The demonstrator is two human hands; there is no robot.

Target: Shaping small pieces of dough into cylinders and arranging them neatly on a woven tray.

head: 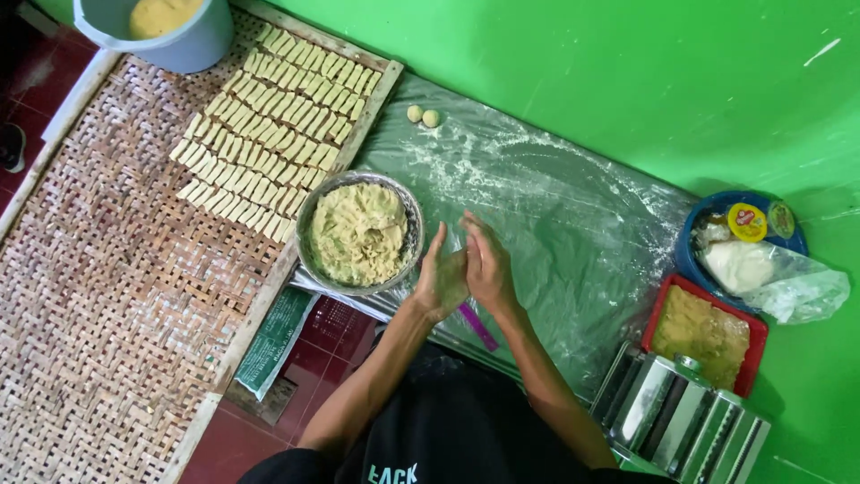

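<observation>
My left hand (439,276) and my right hand (488,264) are pressed palm to palm with the fingers straight, above a floured clear plastic sheet (555,206). Whatever lies between the palms is hidden. Just left of my left hand stands a metal bowl (305,224) full of yellowish dough (358,235). Two small dough balls (423,116) rest on the far side of the sheet. A purple flat stick (477,327) lies on the sheet under my wrists.
A woven bamboo tray (107,269) on the left carries rows of cut dough strips (269,134). A pale bucket (193,45) stands at its far end. At the right are a blue bowl (694,224), a plastic bag (788,287), a red tray (658,305) and a metal roller machine (681,421).
</observation>
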